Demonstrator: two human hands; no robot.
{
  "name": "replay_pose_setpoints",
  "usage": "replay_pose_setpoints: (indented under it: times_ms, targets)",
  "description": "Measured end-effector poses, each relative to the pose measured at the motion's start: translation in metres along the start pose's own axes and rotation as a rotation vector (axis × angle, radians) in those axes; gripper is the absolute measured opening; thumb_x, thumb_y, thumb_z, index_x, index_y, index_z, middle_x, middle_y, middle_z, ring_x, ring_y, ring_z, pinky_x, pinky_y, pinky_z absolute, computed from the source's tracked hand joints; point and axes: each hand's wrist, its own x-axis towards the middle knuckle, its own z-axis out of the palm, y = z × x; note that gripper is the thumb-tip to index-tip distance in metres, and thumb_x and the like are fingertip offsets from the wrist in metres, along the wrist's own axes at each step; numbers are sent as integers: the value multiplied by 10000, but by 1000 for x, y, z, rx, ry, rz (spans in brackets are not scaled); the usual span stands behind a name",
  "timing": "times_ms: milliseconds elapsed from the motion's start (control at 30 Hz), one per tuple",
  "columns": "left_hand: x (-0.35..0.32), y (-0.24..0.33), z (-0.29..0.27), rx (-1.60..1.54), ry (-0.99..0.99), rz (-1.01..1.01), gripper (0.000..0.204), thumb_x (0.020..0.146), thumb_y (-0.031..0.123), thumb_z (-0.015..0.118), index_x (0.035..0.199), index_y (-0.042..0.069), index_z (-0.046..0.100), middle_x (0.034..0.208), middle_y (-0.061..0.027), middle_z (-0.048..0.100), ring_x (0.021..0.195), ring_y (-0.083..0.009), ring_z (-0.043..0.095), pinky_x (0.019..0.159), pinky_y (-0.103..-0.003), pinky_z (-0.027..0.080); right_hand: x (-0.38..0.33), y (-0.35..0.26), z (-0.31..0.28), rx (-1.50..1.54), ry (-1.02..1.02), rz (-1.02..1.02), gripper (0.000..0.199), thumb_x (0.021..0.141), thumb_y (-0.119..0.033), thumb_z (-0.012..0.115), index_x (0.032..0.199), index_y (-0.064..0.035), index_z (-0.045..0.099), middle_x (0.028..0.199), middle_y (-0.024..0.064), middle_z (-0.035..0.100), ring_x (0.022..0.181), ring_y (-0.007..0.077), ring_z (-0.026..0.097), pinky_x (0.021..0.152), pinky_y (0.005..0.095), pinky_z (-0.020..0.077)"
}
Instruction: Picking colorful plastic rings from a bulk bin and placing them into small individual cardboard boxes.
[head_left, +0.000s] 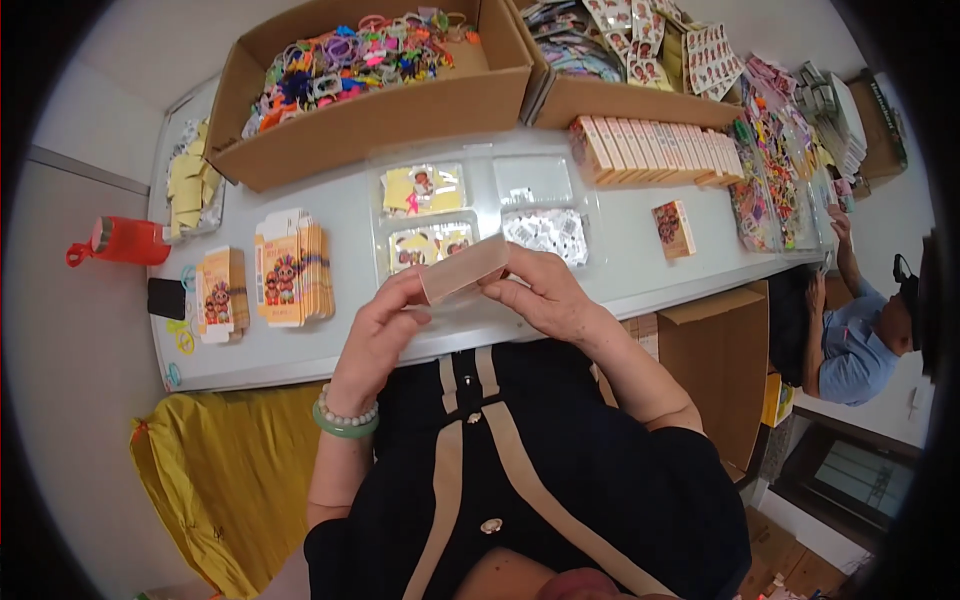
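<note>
Between my two hands, above the table's front edge, is a small carton [465, 271] with a plain pale side showing. My left hand [372, 335], a beaded bracelet and a green bangle at its wrist, closes on the carton's left end. At the other end, the fingers and thumb of my right hand [552, 298] pinch it. Just beyond lies a clear plastic tray [482, 212] with several compartments. Yellow cards and small packets [424, 190] fill its left side; black-and-white pieces [548, 236] lie at its near right. The carton's contents are hidden.
Flat printed cartons [290, 270] are stacked at left, near a red bottle [130, 241]. Big cardboard boxes [370, 128] of trinkets and sticker sheets stand behind. A row of cartons [655, 152] and a single carton [674, 229] sit right. Another person [858, 340] works at far right.
</note>
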Motion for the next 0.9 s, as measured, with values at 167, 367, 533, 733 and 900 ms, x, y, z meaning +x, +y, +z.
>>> replay_pose_setpoints:
  times_ms: [167, 367, 533, 733, 900]
  targets:
    - [24, 10, 12, -122, -182, 26, 656, 795, 162, 701, 1341, -22, 387, 1347, -122, 447, 1242, -227, 437, 1040, -347, 349, 17, -9, 2, -71, -304, 145, 231, 899, -238, 510, 1084, -117, 576, 949, 138, 630, 889, 357, 594, 788, 414, 480]
    - [40, 5, 2, -484, -37, 105, 680, 778, 175, 714, 1337, -2, 369, 1216, -184, 539, 1125, -306, 555, 976, -418, 438, 109, 18, -116, -246, 241, 347, 302, 839, -280, 620, 1035, -52, 657, 886, 116, 686, 851, 233, 661, 760, 310, 507]
    - [46, -2, -2, -487, 11, 79, 711, 738, 174, 746, 1323, -4, 383, 1153, -141, 571, 1080, -269, 583, 932, -389, 474, 191, 129, -201, -1075, -199, 635, 262, 824, -200, 566, 1033, -65, 649, 966, 162, 661, 914, 298, 637, 796, 361, 486]
    - [46, -3, -9, -433, 81, 45, 693, 716, 147, 747, 1299, 4, 401, 1117, -137, 578, 1053, -292, 598, 918, -417, 485, 208, 191, -202, -769, -765, 472, 381, 914, -193, 454, 1271, -67, 493, 1185, 95, 595, 1065, 181, 562, 920, 321, 415]
    - [46, -3, -6, -429, 92, -16, 675, 721, 120, 744, 1296, 2, 412, 1124, -133, 578, 1066, -274, 591, 930, -394, 476, 223, 178, -185, -647, -682, 465, 404, 907, -223, 488, 1271, -47, 499, 1223, 103, 579, 1099, 192, 537, 943, 319, 404]
